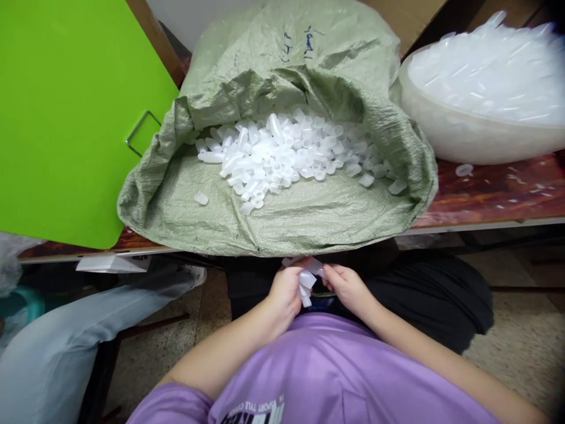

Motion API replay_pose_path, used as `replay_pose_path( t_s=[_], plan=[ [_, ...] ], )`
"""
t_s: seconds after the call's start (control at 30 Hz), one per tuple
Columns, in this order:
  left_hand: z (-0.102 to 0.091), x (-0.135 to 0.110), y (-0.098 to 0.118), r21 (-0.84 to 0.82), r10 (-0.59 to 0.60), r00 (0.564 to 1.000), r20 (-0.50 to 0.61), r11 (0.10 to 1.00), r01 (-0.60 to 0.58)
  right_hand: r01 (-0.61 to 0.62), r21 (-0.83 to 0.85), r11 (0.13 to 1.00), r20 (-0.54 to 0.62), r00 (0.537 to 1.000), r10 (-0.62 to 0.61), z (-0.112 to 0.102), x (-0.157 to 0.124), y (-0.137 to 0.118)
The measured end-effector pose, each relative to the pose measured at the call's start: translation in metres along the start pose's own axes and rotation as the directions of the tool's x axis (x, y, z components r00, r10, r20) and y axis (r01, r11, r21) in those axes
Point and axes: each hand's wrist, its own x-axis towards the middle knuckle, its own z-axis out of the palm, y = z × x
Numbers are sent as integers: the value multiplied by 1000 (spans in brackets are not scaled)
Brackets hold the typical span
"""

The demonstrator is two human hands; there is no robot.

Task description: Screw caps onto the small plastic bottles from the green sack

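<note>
Just above my lap, my left hand [286, 290] is closed round several small translucent white plastic pieces [306, 279]. Close beside it, the fingertips of my right hand [346, 284] pinch the end of another plastic piece [316, 267]. In front of both hands a green woven sack [198, 227] lies with its mouth facing me. Many short white plastic tubes or caps [273, 156] are heaped inside it. How the pieces sit against my left palm is hidden by the fingers.
A large whitish bowl [477, 138] heaped with clear plastic pieces stands at the right. One loose piece [464, 170] lies on the red table [498, 197] below it. A bright green board [79, 118] with a metal handle is at the left. Another person's jeans-clad leg [66, 353] is at lower left.
</note>
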Motion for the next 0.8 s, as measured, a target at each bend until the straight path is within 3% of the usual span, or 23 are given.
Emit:
replay_pose_path(
  t_s=[0.07, 0.13, 0.27, 0.43, 0.6, 0.8],
  plan=[
    [0, 1, 1, -9, 4, 1000, -5, 1000, -4, 3, 4, 1000, -20, 1000, -3, 2, 0, 1],
    [0, 1, 2, -17, 4, 1000, -12, 1000, -4, 100, -145, 984, -63, 992, -110, 0, -1, 2],
    [1, -1, 4, -11, -7, 1000, -7, 1000, 7, 325, -478, 816, -22, 924, -382, -9, -2, 4],
    [2, -4, 3, 23, -9, 1000, 24, 1000, 8, 365, -545, 755, -43, 887, -460, -23, 1, 2],
    [3, -7, 2, 54, -17, 1000, 20, 998, 16, 275, -282, 919, 86, 961, -261, -25, 3, 1],
    [-2, 5, -5, 79, -43, 999, 16, 996, 42, 66, -157, 985, 155, 987, -41, 2, 4, 7]
  ],
)
